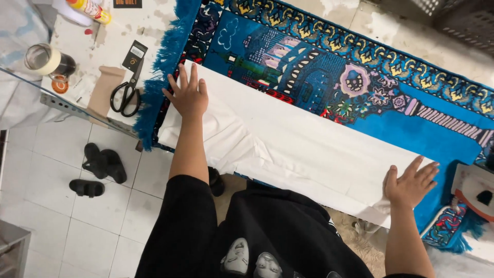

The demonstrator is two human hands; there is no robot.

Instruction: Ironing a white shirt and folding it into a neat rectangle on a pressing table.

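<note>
My left hand (189, 97) lies flat, fingers spread, on one end of the white cloth (293, 144); my right hand (410, 184) presses the other end, fingers spread too. The cloth runs along the blue rug's (411, 123) near edge. Scissors (126, 95) sit beyond the rug's fringed end.

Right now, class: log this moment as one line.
left hand: flat on white cloth | right hand: flat on cloth | cloth: on blue rug
</note>
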